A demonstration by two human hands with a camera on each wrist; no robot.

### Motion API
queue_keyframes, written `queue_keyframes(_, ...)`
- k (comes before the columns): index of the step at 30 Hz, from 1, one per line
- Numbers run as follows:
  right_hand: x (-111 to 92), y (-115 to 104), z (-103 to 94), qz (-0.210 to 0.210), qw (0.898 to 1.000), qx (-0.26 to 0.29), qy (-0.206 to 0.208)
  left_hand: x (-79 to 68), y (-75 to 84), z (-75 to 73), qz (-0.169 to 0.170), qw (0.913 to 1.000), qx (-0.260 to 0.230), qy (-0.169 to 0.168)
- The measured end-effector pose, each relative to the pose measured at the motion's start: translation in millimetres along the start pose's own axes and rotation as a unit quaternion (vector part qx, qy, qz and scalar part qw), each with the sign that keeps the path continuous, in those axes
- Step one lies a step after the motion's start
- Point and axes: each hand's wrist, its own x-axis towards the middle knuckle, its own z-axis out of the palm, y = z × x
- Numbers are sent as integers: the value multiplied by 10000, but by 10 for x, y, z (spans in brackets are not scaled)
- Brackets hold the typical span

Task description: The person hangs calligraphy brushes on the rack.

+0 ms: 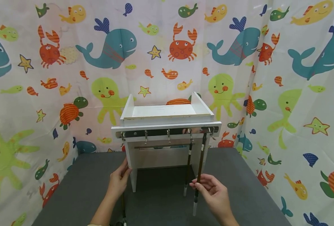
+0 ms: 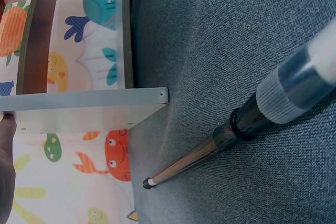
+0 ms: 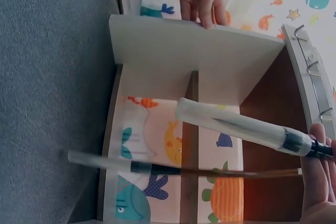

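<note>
Closest in, below the left hand's fingers, a slim brush (image 2: 241, 123) with a dark handle lies on grey cloth (image 1: 161, 204). The left hand (image 1: 118, 177) has its fingers extended, nearly straight, tips resting against the front edge and outer face of a white wooden shelf unit's (image 1: 167, 120) left side panel. The right hand (image 1: 213, 190) pinches a dark-handled brush (image 1: 202, 150) between thumb and fingertips, low on the handle; its pale tip points down below the fingers, and its handle slants up from them to a metal hook rail (image 1: 156, 132). Whether a loop there is on a hook cannot be made out. Just left of the right fingers and slightly beyond them, a second brush (image 1: 188, 160) hangs tip down under the rail's fifth hook, apart from the held one. Above and beyond both sets of fingers, the rail runs across the front of the unit, under its open tray-like top. Farthest from the fingers, behind the unit, a sea-animal print curtain (image 1: 161, 28) shows whales, crabs and octopuses.
</note>
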Motion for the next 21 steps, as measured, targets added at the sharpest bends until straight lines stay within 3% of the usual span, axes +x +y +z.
queue_keyframes(5, -18, 42, 47, -248, 9982, 175, -511, 0, 5, -8, -41, 10000, -54, -2)
queue_keyframes(10, -54, 100, 104, -146, 9949, 427, -902, 2, 14, -10, 12, 9999, -117, 20)
queue_keyframes(21, -85, 181, 147, -231, 9905, 597, -1220, 1, 21, -3, 50, 9999, -88, 24)
